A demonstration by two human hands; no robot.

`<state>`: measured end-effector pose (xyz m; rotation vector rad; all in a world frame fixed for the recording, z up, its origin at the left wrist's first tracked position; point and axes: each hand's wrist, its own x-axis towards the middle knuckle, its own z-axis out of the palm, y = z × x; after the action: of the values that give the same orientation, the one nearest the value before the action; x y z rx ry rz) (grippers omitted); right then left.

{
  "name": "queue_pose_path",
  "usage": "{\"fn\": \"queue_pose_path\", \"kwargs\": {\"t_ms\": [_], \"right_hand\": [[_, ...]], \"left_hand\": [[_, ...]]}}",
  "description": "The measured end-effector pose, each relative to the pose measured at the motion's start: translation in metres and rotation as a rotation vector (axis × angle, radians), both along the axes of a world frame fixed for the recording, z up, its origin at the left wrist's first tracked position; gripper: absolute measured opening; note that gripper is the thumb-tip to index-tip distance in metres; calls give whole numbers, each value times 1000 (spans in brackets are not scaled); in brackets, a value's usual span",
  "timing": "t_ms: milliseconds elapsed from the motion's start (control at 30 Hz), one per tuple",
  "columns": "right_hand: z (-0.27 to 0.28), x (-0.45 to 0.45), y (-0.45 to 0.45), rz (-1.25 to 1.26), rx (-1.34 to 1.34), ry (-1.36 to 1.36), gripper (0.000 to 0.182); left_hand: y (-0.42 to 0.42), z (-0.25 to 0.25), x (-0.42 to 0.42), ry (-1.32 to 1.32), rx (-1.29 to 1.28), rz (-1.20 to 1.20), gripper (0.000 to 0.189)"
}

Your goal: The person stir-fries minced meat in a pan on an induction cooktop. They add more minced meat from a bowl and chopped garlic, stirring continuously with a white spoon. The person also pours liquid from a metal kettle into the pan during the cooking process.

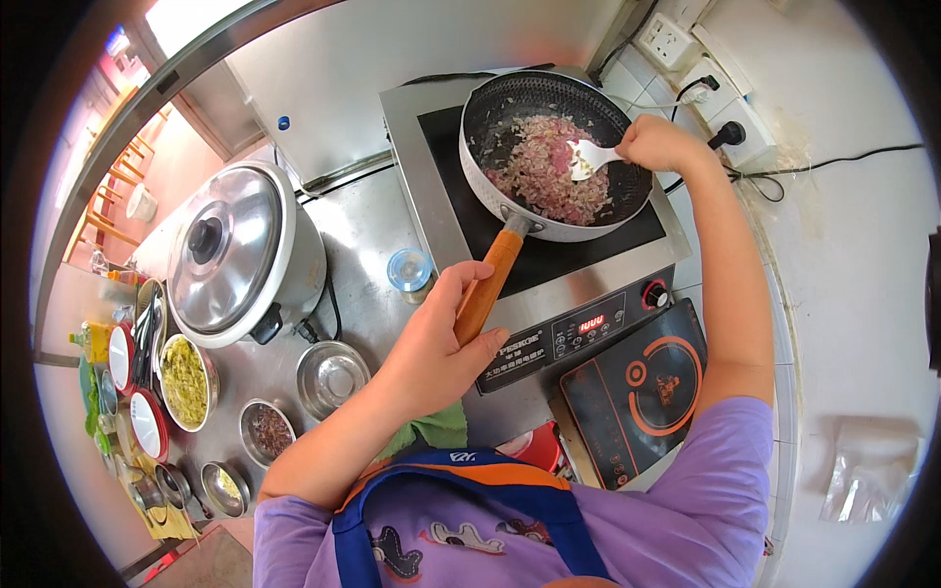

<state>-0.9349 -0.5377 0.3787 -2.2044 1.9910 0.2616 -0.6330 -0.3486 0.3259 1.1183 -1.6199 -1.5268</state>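
My left hand (448,338) is closed around the wooden handle (488,283) of a wok-like frying pan (478,180), thumb and fingers on either side. The pan rests on a steel induction cooker (470,242), whose red display is lit, and it tilts somewhat. Minced meat (544,173), partly pink and partly greyed, lies in the pan. My right hand (658,143) grips a white spatula or rice paddle (584,160) over the pan's right rim; the paddle's blade is in the meat.
Left of the cooker stand a lidded jar (409,270), a large lidded electric cooker (228,250) and steel bowls, one bare (333,378), one with chopped yellow-green vegetable (186,382). A second induction cooktop (632,397) lies near my right arm. Plugged sockets (724,110) and cables are on the right wall.
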Motion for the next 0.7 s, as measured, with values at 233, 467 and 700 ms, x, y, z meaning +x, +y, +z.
{"fn": "queue_pose_path", "kwargs": {"t_ms": [233,467,700], "right_hand": [[24,-1,10,-71,-37,-185,26],[20,3,4,-29,-52,-56,28],[12,14,17,-50,-32,98,28]], "left_hand": [[0,-5,-2,5,-41,-2,50],[3,1,1,-3,28,8,51],[2,-1,-1,24,23,-7,51]]}}
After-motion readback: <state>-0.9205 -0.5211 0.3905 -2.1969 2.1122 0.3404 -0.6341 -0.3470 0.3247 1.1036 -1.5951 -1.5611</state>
